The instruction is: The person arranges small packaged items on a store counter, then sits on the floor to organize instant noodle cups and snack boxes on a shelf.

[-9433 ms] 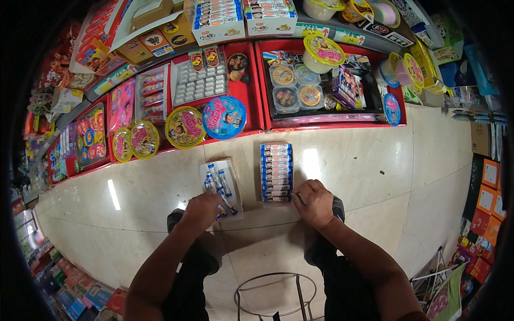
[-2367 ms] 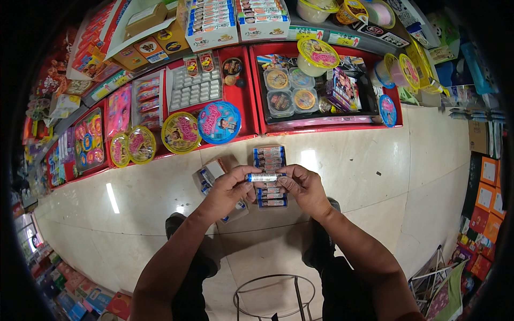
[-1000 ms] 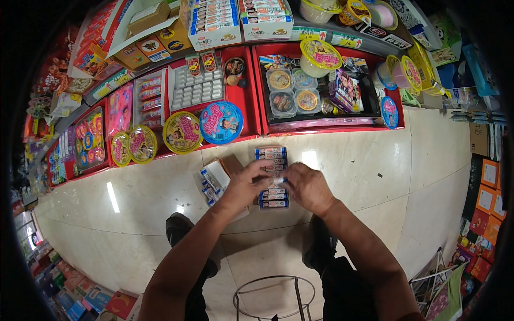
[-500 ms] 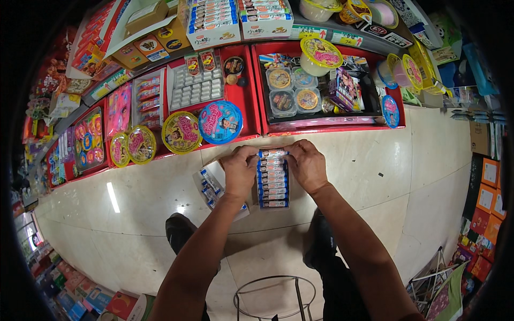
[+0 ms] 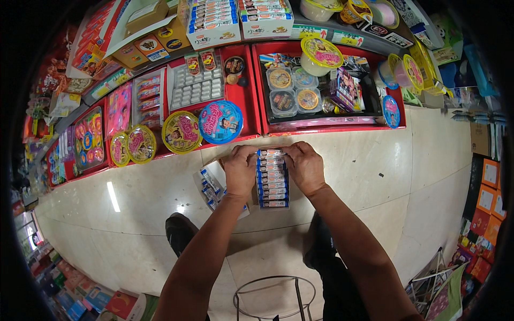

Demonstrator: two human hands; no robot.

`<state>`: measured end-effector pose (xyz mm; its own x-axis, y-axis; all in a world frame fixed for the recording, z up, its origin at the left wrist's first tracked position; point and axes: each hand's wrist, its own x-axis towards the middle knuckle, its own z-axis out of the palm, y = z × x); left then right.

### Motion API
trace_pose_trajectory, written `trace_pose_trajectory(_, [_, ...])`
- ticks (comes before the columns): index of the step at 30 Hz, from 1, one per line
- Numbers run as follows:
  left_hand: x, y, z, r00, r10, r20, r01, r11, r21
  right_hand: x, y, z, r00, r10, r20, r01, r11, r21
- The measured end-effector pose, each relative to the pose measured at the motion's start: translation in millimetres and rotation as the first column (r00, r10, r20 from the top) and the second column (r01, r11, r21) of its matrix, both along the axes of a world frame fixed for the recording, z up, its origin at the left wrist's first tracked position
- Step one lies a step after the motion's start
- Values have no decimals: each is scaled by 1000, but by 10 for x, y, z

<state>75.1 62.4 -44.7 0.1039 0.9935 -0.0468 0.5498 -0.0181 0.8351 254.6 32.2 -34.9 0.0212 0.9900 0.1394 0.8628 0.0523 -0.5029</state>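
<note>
Between my feet on the floor stands an open white box (image 5: 273, 208), filled with a row of small wrapped snack bars (image 5: 273, 182) in white and blue. My left hand (image 5: 240, 171) and my right hand (image 5: 305, 167) are closed at the two ends of the farthest snack bar (image 5: 271, 153), at the box's far end. The fingertips are partly hidden behind the hands. Left of this box, partly covered by my left hand and forearm, lies a second white box (image 5: 216, 170) with several loose snack bars (image 5: 209, 183) jumbled inside.
Red display trays (image 5: 247, 101) line the far side, with round tubs (image 5: 220, 122) at their front edge. Full boxes of similar bars (image 5: 214, 33) stand above. A metal stool frame (image 5: 275, 279) is near me; a folding frame (image 5: 436, 278) stands at the right.
My right hand has shifted slightly left. Both hands stay at the ends of the farthest snack bar, and the boxes look unmoved.
</note>
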Motion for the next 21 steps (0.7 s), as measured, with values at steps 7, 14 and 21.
trace_pose_trajectory(7, [-22, 5, -96, 999, -23, -32, 23, 1000, -5, -12, 41, 30, 1000, 9, -17, -10, 996, -92])
trace_pose_trajectory(14, [21, 102, -118, 996, -2, -88, 2, 1000, 4, -28, 57, 5, 989, -62, -132, 42, 988, -152])
trace_pose_trajectory(21, [26, 42, -283, 990, 119, 77, -111, 989, -99, -65, 79, -100, 853, -347, -391, 213, 914, -346])
